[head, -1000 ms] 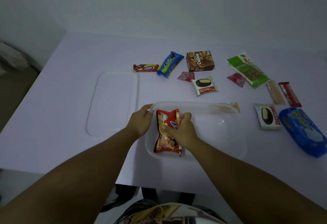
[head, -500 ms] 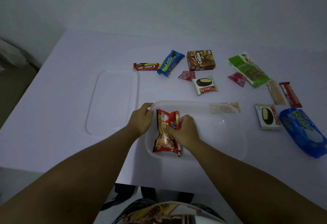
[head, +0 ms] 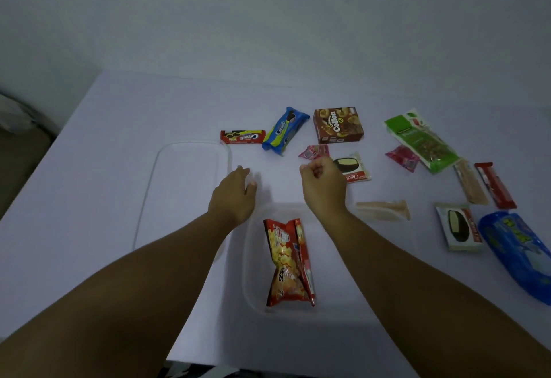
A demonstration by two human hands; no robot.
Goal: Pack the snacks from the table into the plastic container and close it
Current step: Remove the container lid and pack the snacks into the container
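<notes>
A clear plastic container (head: 351,303) sits at the table's near edge with a red and yellow snack bag (head: 287,261) lying in its left side. Its clear lid (head: 185,192) lies flat to the left. My left hand (head: 234,192) hovers beyond the container's far left corner, fingers apart and holding nothing. My right hand (head: 322,185) is loosely curled above the table, just short of a pink candy (head: 314,150) and a Choco Pie pack (head: 353,165), with nothing visible in it.
Loose snacks lie across the far and right table: a red Cream-O box (head: 243,136), a blue Cream-O pack (head: 284,130), a brown Collon box (head: 338,124), a green packet (head: 422,140), wafer bars (head: 383,209), a second Choco Pie (head: 457,230), a large blue bag (head: 517,253).
Both hands have left the container and moved forward over the table. The red snack bag was let go and stays in the container. The head camera has tilted.
</notes>
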